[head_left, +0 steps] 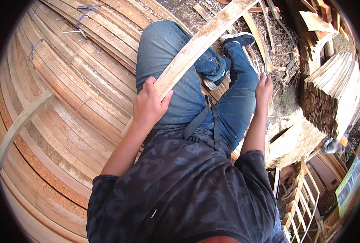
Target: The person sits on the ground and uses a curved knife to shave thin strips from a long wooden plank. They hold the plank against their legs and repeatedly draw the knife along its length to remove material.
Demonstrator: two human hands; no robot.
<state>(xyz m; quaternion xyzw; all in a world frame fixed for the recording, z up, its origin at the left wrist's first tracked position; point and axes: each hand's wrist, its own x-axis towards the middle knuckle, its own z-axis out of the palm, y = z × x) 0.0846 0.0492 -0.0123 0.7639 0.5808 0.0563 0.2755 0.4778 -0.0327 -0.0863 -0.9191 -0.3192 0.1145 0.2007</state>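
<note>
Dark patterned shirt [176, 190] nearest, the left hand [149, 103] curls alone around a long plank [204, 42] slanting over the left thigh [157, 48], so unbalanced weight could swivel it loose; whether the right hand [264, 90] grips anything, I cannot tell.

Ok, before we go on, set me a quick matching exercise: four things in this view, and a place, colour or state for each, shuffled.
Column one
1. Left hand
2. Jeans
3. Slatted wooden frame
4. T-shirt

Column two
A. In the lower right of the picture
B. Dark, with a faint pattern
C. Closed on a pale wooden plank
D. Blue, with pale flecks

Right pairs: 1-C, 2-D, 3-A, 4-B
</note>
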